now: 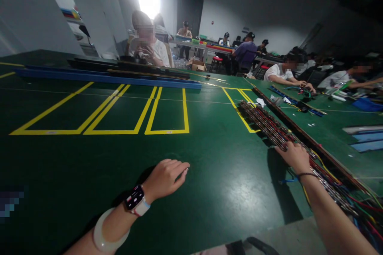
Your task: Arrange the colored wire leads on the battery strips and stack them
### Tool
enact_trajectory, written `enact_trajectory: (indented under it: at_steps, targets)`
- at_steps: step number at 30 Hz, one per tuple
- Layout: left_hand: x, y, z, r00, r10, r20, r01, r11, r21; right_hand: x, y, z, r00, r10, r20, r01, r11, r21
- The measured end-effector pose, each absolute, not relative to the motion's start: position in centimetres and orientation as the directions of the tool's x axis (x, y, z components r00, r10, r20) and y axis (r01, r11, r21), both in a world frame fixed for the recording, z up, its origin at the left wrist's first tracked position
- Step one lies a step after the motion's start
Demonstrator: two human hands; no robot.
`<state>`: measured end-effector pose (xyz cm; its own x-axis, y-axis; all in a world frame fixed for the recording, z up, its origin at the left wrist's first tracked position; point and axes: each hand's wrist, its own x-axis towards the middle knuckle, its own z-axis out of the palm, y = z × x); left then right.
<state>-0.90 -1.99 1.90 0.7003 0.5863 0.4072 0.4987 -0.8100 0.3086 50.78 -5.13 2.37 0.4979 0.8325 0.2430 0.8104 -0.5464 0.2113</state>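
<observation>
My left hand (164, 179) is over the green table, wearing a smartwatch (135, 199) and a pale bangle (103, 231). Its fingers are curled, with thumb and forefinger pinched together; a tiny shiny spot shows at their tips, too small to name. On the right, my right hand (295, 157) reaches down onto a long bundle of thin metallic rods and coloured wires (263, 121). The fingers close over the near side of that bundle, their tips partly hidden among the rods. A dark cord circles the right wrist.
Yellow tape outlines (110, 132) mark the green table (209, 167). A long blue tray (179, 83) with dark strips lies at the back. A dark rail (284, 117) runs beside the bundle. Light-blue strips (369, 139) lie far right. Several people sit across and beyond the table.
</observation>
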Motion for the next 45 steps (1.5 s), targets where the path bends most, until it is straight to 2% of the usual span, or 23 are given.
enact_trajectory:
  at_steps: [4, 8, 11, 15, 18, 23, 28, 30, 33, 39, 45]
  targets:
    - [-0.8, -2.1, 1.9, 0.724, 0.563, 0.399, 0.498, -0.826, 0.263, 52.3, -3.9, 1.7, 0.48, 0.835, 0.269, 0.841, -0.525, 0.127]
    - [-0.7, -2.4, 1.8, 0.753, 0.539, 0.377, 0.503, -0.841, 0.199, 54.5, -2.9, 0.9, 0.368, 0.838, 0.403, 0.907, -0.42, 0.044]
    - [-0.7, -2.5, 1.8, 0.764, 0.527, 0.372, 0.505, -0.847, 0.164, 54.3, -3.0, 1.1, 0.33, 0.815, 0.477, 0.915, -0.399, 0.05]
    - [-0.7, -2.6, 1.8, 0.772, 0.516, 0.37, 0.5, -0.853, 0.147, 51.4, -4.1, 3.2, 0.411, 0.829, 0.378, 0.89, -0.455, 0.03]
    - [-0.7, -2.7, 1.7, 0.784, 0.499, 0.369, 0.485, -0.864, 0.136, 48.8, -4.7, 5.4, 0.407, 0.858, 0.314, 0.904, -0.427, -0.006]
    - [-0.6, -2.9, 1.7, 0.791, 0.466, 0.397, 0.459, -0.881, 0.119, 43.2, -4.3, 8.2, 0.233, 0.939, 0.252, 0.968, -0.248, 0.028]
    - [-0.6, -3.2, 2.2, 0.795, 0.422, 0.436, 0.426, -0.9, 0.093, 33.9, -2.2, 8.0, 0.025, 0.985, 0.168, 0.986, 0.003, -0.166]
    - [-0.5, -3.5, 2.4, 0.803, 0.397, 0.444, 0.408, -0.91, 0.076, 29.6, -1.1, 7.3, -0.096, 0.985, 0.143, 0.955, 0.132, -0.267]
    - [-0.4, -3.8, 2.3, 0.815, 0.343, 0.467, 0.364, -0.93, 0.049, 23.5, 0.3, 6.0, -0.254, 0.961, 0.111, 0.897, 0.277, -0.345]
    - [-0.1, -4.7, 2.1, 0.846, 0.169, 0.505, 0.206, -0.978, -0.018, 14.6, 2.0, 3.6, -0.443, 0.885, 0.143, 0.786, 0.461, -0.412]
    - [0.6, -5.8, 1.9, 0.886, 0.057, 0.461, 0.09, -0.995, -0.051, 11.1, 4.1, 2.4, -0.544, 0.813, 0.21, 0.727, 0.581, -0.367]
